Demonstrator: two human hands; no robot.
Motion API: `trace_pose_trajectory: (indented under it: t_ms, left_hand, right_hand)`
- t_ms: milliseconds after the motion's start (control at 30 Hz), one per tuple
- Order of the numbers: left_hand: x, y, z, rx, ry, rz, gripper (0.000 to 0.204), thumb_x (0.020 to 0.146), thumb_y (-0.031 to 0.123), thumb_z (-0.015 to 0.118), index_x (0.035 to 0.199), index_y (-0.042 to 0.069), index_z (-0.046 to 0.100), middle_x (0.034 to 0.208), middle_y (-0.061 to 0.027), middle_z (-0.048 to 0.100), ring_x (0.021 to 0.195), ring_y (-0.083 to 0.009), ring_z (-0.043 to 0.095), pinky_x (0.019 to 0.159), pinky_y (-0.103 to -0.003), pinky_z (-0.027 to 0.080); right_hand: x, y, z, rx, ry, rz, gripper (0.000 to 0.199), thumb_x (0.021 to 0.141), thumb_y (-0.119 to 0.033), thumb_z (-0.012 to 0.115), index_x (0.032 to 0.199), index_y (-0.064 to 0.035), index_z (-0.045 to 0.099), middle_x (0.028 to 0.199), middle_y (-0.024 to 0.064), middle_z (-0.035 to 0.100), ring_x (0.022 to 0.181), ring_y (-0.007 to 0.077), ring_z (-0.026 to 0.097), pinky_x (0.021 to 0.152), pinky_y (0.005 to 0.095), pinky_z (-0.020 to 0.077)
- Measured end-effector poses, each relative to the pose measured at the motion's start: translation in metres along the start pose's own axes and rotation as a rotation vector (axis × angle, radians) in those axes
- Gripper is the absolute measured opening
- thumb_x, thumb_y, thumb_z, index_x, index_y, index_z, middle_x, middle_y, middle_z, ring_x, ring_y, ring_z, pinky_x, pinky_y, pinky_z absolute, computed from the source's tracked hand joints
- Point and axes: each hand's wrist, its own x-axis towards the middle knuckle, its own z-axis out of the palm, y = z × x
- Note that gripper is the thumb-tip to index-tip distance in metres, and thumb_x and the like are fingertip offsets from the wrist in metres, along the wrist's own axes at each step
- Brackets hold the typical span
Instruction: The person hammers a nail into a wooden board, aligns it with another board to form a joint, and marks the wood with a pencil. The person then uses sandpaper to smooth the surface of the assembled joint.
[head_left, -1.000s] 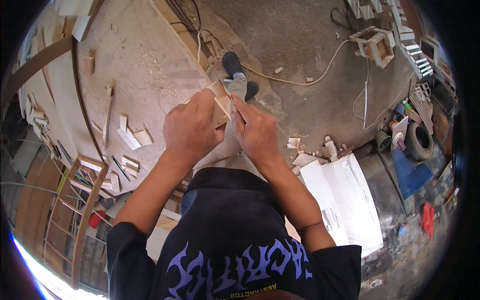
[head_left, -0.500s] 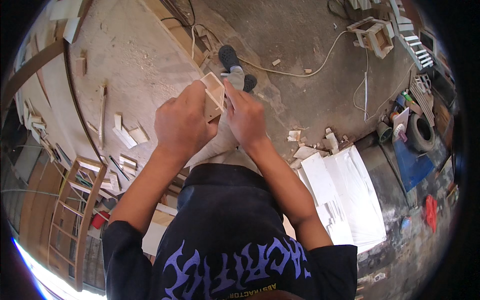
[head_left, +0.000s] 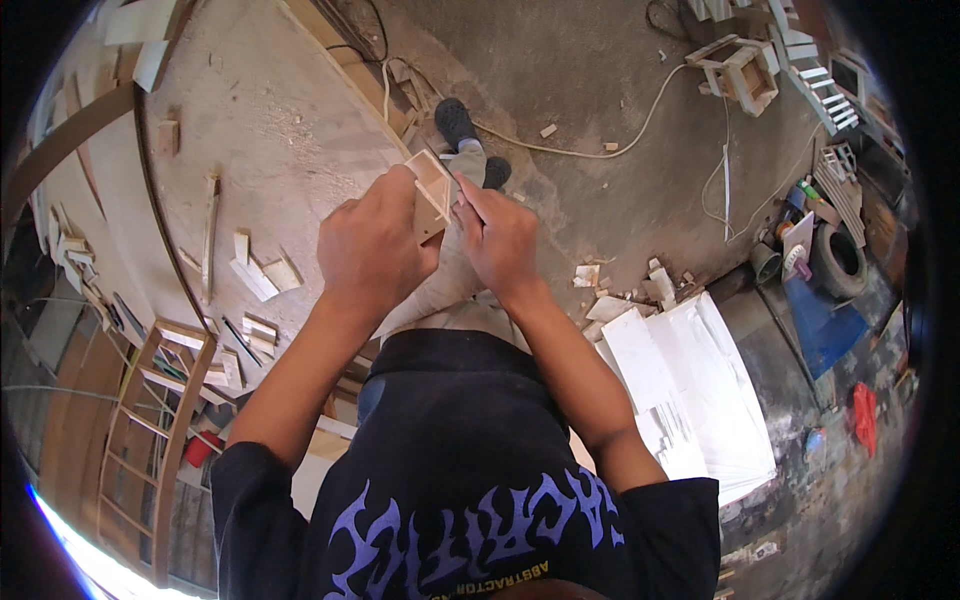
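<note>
So we've got a small open-topped wooden box [head_left: 429,217] up in front of us, just past our waist, above our lap and right by the edge of the sawdusty worktop [head_left: 290,140]. Our left hand [head_left: 366,240] has it firmly, fingers wrapped round its left side. Our right hand [head_left: 498,242] is at the opposite side, fingers curled in and pinching a thin flat piece [head_left: 462,192] against or just beside the rim; too small for us to say what it is, or whether it's touching.

Over on the left of the worktop there's a long wood stick [head_left: 210,240] and a little cluster of offcuts [head_left: 262,277], plus a ladder-like wooden frame [head_left: 168,450] nearer us. To our right: a white-covered stack [head_left: 715,390], a tyre [head_left: 840,262] and a red plastic bag [head_left: 864,420] on the floor.
</note>
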Motion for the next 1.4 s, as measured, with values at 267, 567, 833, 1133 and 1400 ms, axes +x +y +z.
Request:
trace_pose_trajectory:
  t_ms: [267,567,833,1133,1400]
  left_hand:
    - [-0.022,0.004,0.002,-0.073,0.163,-0.042,0.038,0.079,0.023,0.084,0.098,0.009,0.054,0.082,-0.0167,0.069,0.074,-0.0415,0.071,0.064,-0.051,0.056]
    - [-0.214,0.003,0.0,-0.41,0.623,-0.475,0.044,0.086,0.03,0.09,0.099,0.005,0.057,0.073,-0.0149,0.065,0.063,-0.0279,0.064,0.06,-0.041,0.052]
    - [-0.399,0.016,0.032,-0.66,1.027,-0.817,0.039,0.084,0.022,0.092,0.097,0.005,0.059,0.071,-0.0105,0.064,0.063,-0.0179,0.059,0.061,-0.036,0.049]
    - [-0.515,-0.024,0.067,-0.886,1.275,-0.788,0.036,0.083,0.019,0.092,0.099,0.006,0.062,0.076,-0.0006,0.064,0.07,-0.0076,0.056,0.062,-0.029,0.048]
    - [-0.662,-0.113,0.042,-0.305,1.246,-0.604,0.047,0.075,0.014,0.093,0.115,0.009,0.068,0.095,-0.009,0.072,0.091,-0.0311,0.071,0.084,-0.041,0.057]
  right_hand:
    - [-0.019,-0.013,-0.038,-0.073,0.06,-0.001,0.036,0.098,-0.008,0.067,0.133,-0.0008,0.072,0.103,0.0201,0.079,0.09,0.0321,0.077,0.083,0.0383,0.0578]
    - [-0.057,-0.05,0.006,-0.184,-0.257,-0.363,0.046,0.095,-0.001,0.066,0.14,-0.007,0.069,0.113,0.0234,0.076,0.095,0.0403,0.076,0.085,0.045,0.059]
    - [-0.099,-0.107,0.137,-0.099,-0.221,-0.709,0.051,0.091,-0.011,0.07,0.14,0.0015,0.065,0.139,0.0279,0.065,0.126,0.0432,0.065,0.113,0.047,0.0494]
    - [-0.277,-0.133,0.163,0.27,-1.11,-0.014,0.055,0.108,-0.042,0.063,0.148,-0.0048,0.061,0.134,0.0129,0.07,0.126,0.022,0.066,0.11,0.0367,0.0511]
    - [-0.397,-0.176,0.297,0.289,-1.262,0.166,0.034,0.11,-0.031,0.059,0.135,-0.0076,0.066,0.119,0.0067,0.074,0.104,0.0162,0.072,0.085,0.0356,0.061]
